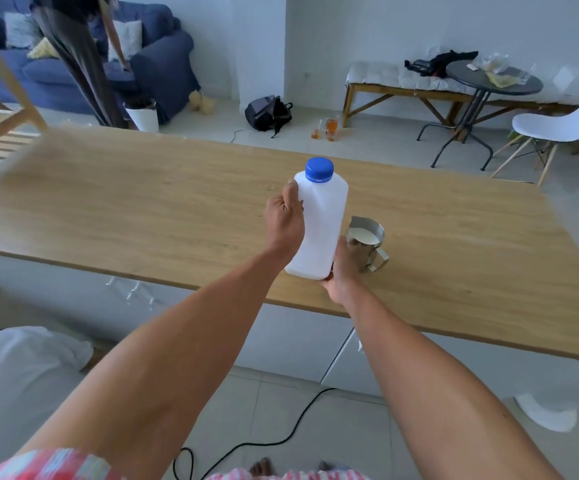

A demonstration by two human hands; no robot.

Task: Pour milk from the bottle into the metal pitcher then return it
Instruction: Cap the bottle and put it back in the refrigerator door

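Both forearms reach out: left hand (285, 221) grips the capped bottle (319, 225), right hand (341, 271) cups its base above the worktop (142, 202). Pitcher (367, 242) touching-close; setting down carelessly could knock it.

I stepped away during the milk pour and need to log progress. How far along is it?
The pour looks done: the metal pitcher holds milk and the blue cap is on the bottle. In hand: the left hand grips the bottle's side and the right hand holds its base. Left: returning the bottle.
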